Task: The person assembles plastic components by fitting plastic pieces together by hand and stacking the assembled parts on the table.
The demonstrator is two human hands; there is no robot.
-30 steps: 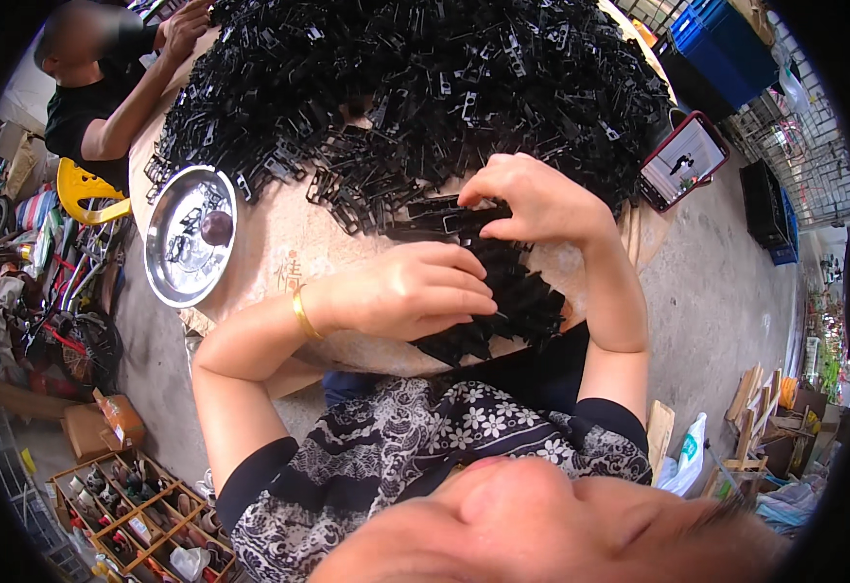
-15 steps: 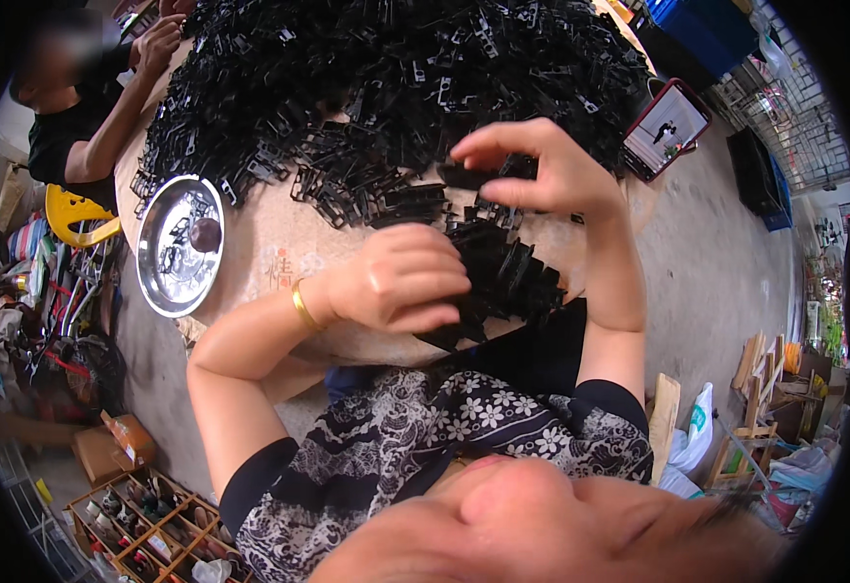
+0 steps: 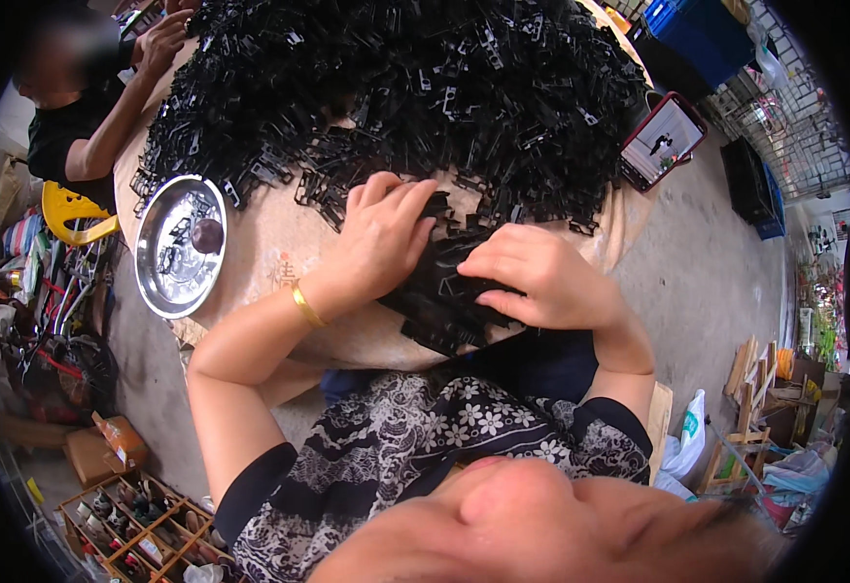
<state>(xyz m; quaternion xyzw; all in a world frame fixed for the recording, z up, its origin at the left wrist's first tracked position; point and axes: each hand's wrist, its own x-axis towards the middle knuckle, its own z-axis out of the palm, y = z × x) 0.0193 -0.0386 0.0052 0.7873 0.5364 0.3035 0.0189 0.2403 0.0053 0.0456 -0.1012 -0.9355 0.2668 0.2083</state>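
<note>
A big heap of small black plastic clips (image 3: 386, 87) covers the far part of the table. At its near side, my left hand (image 3: 381, 238) has fingers and thumb closed around some black plastic clips, partly hidden by the hand. To its right, my right hand (image 3: 546, 277) is bent over the near stack, with a black plastic clip between thumb and fingers. Below and between both hands, a stack of black clips (image 3: 444, 316) lies close together at the table's near edge. How many clips each hand holds is hidden.
A round metal tray (image 3: 180, 291) with a dark round object (image 3: 208, 236) and a few clips stands at the left of the table (image 3: 260, 243). A phone (image 3: 663, 141) leans at the right edge. Across the far left, another person's hand (image 3: 164, 44) is at the heap.
My left hand has moved up and away from me, towards the heap. My right hand has come down and nearer, from the heap's edge to the near stack.
</note>
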